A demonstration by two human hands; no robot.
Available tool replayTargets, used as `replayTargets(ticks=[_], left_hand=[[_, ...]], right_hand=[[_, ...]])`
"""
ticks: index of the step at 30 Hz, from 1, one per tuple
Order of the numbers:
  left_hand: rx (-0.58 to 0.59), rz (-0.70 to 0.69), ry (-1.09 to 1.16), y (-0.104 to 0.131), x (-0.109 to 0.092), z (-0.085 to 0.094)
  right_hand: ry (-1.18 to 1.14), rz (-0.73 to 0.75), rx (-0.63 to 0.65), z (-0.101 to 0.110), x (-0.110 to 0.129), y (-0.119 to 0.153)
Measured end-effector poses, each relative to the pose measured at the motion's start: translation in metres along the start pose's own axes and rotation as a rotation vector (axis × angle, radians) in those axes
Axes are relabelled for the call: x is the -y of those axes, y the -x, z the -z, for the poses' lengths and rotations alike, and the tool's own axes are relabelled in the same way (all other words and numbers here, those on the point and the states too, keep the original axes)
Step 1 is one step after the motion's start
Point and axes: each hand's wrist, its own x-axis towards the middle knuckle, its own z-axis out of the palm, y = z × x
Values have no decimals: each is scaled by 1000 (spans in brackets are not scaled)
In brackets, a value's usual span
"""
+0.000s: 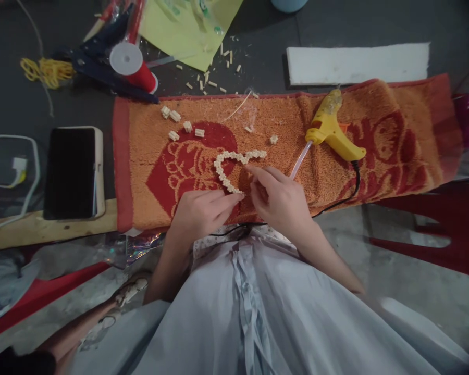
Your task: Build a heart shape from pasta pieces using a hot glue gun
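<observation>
A heart-shaped outline made of small cream pieces lies on an orange and red towel; its right side is a gap. The fingers of my left hand close on its lower tip. My right hand is curled to the right, its index fingertip at the dip in the outline's top; whether the thumb also grips it is partly hidden. Loose cream clusters sit at the upper left, and a single cluster lies above my right hand. Right of it rests a yellow glue gun with a clear glue stick.
A phone and a white cable are at the left. Beyond the towel are a red spool, dark-handled pliers, yellow cord, scattered cut bits, green paper and a white foam strip.
</observation>
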Motion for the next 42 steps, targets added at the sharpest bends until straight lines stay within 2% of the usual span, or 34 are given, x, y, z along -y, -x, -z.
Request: replayTargets(ticks=[6,10,14,18,21,29,37,42], left_hand=[[-30,-30,-17,-3,0,2],[-31,-53,-61,-4,2,2],[-48,-77,-81,-4,4,1],[-52,-80,-50,-6,5,2],[-9,-75,-26,-6,6,4],[18,-87,-14,-13,5,9],[12,-86,25,-18,4,11],[40,-58,30,-17,5,11]], right_hand=[[-15,18,16,9,2,12],[-12,-32,-67,26,-6,18],[52,-143,-169,49,-30,16],[220,-263,-241,69,-61,7],[342,-339,-225,77,-81,-3],[363,-429,-41,70,-102,-27],[250,-426,-16,69,-118,-35],[118,-411,-120,71,-135,-30]])
